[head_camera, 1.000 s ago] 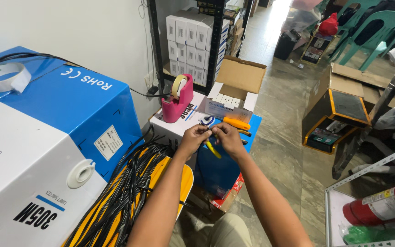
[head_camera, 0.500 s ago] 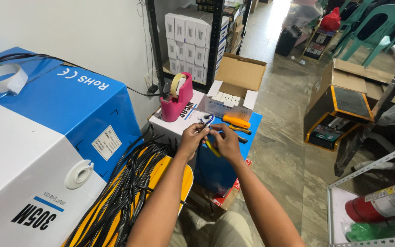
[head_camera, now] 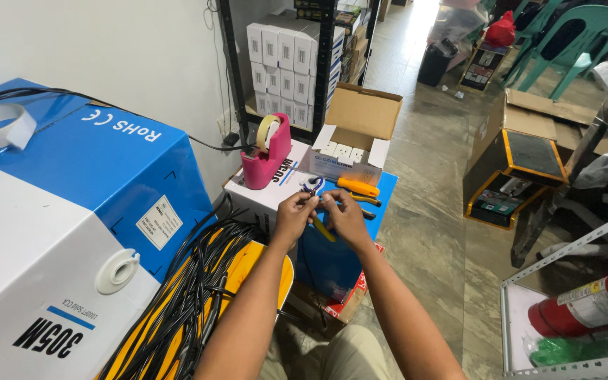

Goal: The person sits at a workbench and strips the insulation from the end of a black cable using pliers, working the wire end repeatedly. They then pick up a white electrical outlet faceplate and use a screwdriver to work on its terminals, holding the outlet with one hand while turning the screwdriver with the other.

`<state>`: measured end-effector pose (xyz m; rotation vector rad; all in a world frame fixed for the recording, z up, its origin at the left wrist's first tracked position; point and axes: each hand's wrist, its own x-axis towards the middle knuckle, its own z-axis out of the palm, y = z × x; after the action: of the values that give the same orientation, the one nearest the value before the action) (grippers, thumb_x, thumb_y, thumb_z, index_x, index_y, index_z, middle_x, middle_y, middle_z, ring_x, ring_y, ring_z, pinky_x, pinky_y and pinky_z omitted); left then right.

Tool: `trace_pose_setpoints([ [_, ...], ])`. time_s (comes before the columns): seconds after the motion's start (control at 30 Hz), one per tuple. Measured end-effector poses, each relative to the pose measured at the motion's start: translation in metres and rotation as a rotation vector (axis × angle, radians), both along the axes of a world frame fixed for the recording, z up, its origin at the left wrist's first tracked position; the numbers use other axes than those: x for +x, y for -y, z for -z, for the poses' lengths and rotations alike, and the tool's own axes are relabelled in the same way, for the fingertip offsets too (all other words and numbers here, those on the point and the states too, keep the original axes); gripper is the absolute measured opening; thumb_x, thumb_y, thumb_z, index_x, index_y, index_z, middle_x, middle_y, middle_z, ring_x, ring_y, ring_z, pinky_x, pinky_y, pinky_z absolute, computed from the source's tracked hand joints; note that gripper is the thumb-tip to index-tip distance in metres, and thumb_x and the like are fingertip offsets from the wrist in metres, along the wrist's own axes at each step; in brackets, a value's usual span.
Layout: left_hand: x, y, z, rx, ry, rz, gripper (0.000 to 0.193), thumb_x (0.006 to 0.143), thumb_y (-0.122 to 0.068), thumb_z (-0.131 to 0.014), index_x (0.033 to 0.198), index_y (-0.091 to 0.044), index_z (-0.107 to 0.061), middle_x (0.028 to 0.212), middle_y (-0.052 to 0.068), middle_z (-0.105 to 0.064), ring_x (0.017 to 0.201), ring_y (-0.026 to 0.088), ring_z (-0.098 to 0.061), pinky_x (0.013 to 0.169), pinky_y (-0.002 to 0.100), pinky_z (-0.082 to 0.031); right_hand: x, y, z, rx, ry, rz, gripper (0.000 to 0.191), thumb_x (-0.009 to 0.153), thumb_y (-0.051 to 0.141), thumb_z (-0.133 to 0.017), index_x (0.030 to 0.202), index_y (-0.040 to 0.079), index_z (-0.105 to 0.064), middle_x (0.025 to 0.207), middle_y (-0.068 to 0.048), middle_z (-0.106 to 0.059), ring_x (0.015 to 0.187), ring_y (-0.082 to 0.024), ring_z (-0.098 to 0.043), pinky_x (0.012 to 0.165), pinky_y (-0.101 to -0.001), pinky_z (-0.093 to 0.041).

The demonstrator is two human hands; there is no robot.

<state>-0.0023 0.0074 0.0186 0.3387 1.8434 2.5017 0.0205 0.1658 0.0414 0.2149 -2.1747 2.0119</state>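
My left hand (head_camera: 295, 214) and my right hand (head_camera: 343, 213) are held close together in front of me, fingertips pinched on a thin cable end (head_camera: 314, 205). A yellow-handled tool (head_camera: 324, 229) hangs from under my right hand. Just beyond the fingers lie a small blue-and-white tool (head_camera: 312, 185) and orange-handled pliers (head_camera: 357, 188) on a blue box top (head_camera: 381, 193). A pink tape dispenser (head_camera: 267, 155) stands on a white box to the left of my hands.
A big blue-and-white cable box (head_camera: 58, 225) fills the left. Black cables (head_camera: 191, 295) pile over a yellow stool beside it. An open carton (head_camera: 357, 137) of white parts sits behind the tools. Shelving with white boxes (head_camera: 286, 53), green chairs (head_camera: 575, 35) and a red extinguisher (head_camera: 585, 306) surround.
My hands have stayed pinched together over the cable end; the view has shifted slightly, and the fingers have worked a little at the tip.
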Motion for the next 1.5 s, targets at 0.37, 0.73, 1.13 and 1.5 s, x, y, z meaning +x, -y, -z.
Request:
trace_pose_setpoints([
  [0.37,-0.005,-0.003,0.006,0.116,-0.033,-0.052,0.019,0.095,-0.016,-0.075,0.105,0.000,-0.069,0.084,0.003,-0.071,0.069,0.008,-0.063,0.060,0.022,-0.050,0.006,0.005,-0.008,0.013,-0.035,0.042,0.016,0.098,0.019,-0.064,0.103,0.003,-0.062,0.082,-0.003,-0.068,0.055,-0.009,-0.059,0.048,-0.0255,-0.049],
  [0.73,0.000,-0.004,0.003,0.048,0.011,-0.045,0.025,0.093,-0.021,-0.077,0.107,0.000,-0.074,0.084,0.003,-0.071,0.071,0.007,-0.063,0.061,0.021,-0.048,0.002,-0.003,-0.001,-0.053,0.087,-0.012,0.018,0.104,0.023,-0.057,0.102,0.006,-0.059,0.080,-0.003,-0.064,0.052,-0.008,-0.052,0.047,-0.0256,-0.046],
  [1.13,-0.004,0.005,0.003,0.160,0.111,0.123,0.021,0.094,-0.018,-0.076,0.106,-0.001,-0.073,0.085,0.000,-0.067,0.075,0.007,-0.056,0.068,0.022,-0.045,-0.003,-0.004,0.007,-0.056,0.039,-0.017,0.020,0.101,0.024,-0.063,0.100,0.004,-0.063,0.085,-0.002,-0.067,0.061,-0.007,-0.057,0.055,-0.0255,-0.052],
  [1.5,-0.011,0.010,0.011,0.310,0.144,0.062,0.019,0.089,-0.010,-0.078,0.105,-0.001,-0.071,0.094,0.002,-0.071,0.082,0.008,-0.060,0.072,0.024,-0.043,0.000,-0.002,0.002,0.092,0.023,-0.090,0.022,0.099,0.025,-0.067,0.096,0.003,-0.065,0.084,-0.003,-0.072,0.061,-0.007,-0.059,0.053,-0.0237,-0.049],
])
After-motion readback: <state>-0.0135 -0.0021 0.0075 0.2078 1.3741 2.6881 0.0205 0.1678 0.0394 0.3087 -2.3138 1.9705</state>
